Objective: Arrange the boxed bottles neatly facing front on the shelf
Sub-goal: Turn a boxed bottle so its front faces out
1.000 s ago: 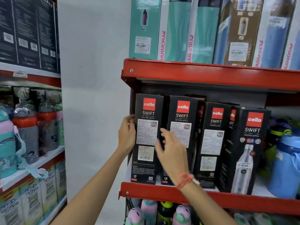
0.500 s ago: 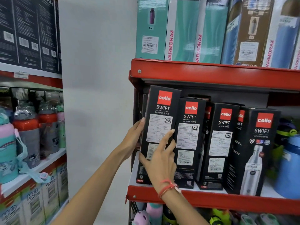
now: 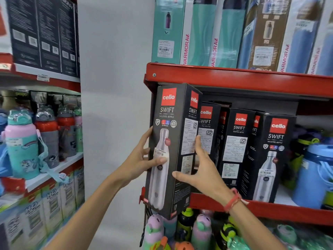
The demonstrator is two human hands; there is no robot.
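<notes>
**Turning lifted box front-out**

We hold the black boxed bottle [image 3: 171, 150] off the red shelf [image 3: 270, 211], left hand [image 3: 138, 161] and right hand [image 3: 201, 170] fingers spread, clamping opposite sides. Bottle picture faces us now. Set it down square, flush against the neighbouring box [image 3: 209, 134], whose label side shows.

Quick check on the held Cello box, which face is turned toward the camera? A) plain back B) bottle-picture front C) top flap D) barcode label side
B: the held box, gripped by the left hand and right hand, shows the bottle picture under the SWIFT logo, its label side angled off to the right.
</notes>
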